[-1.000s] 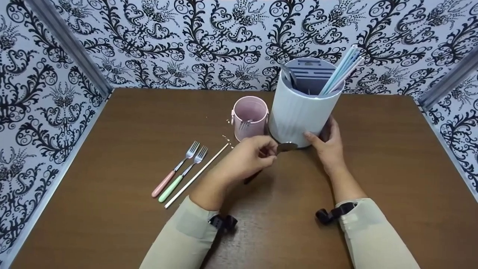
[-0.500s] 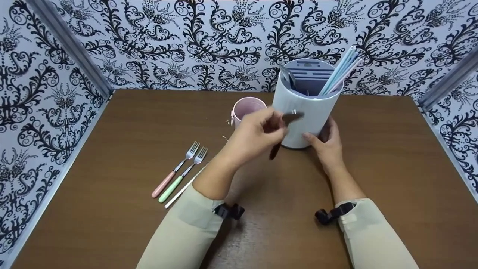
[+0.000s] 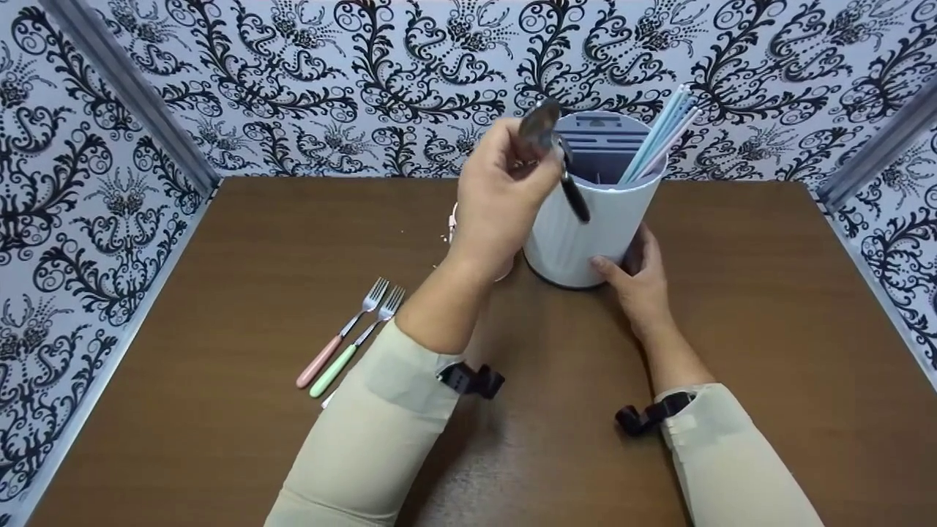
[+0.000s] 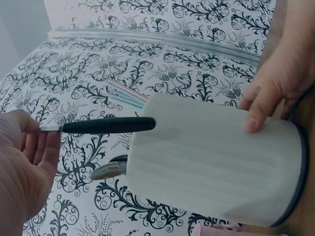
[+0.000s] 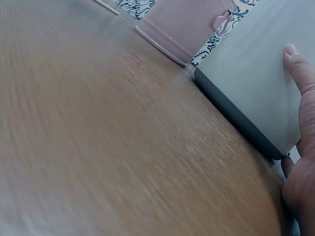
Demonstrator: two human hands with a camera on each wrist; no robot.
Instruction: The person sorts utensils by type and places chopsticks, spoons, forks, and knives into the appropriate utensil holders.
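Observation:
My left hand (image 3: 501, 183) pinches a spoon (image 3: 540, 126) near its neck, raised at the left rim of a white ribbed utensil holder (image 3: 596, 227). The spoon's bowl points up and its black handle (image 4: 108, 125) hangs down, overlapping the holder's outside wall in the head view. Low on the holder's right side, my right hand (image 3: 640, 285) grips the wall, thumb (image 5: 298, 66) in front and the other fingers mostly hidden behind. Pastel sticks (image 3: 659, 139) lean out of the holder's right side. A metal utensil head (image 4: 109, 170) juts from its mouth in the left wrist view.
A pink cup (image 5: 179, 27) stands left of the holder, mostly hidden behind my left hand in the head view. Two forks, pink-handled (image 3: 322, 359) and green-handled (image 3: 337, 369), lie on the wooden table (image 3: 219, 307). A pale stick (image 5: 106, 7) lies near them. Patterned walls (image 3: 329, 88) surround the table.
My left hand has lifted the spoon from low in front of the holder up to its rim, turning it bowl up. My right hand stays on the holder.

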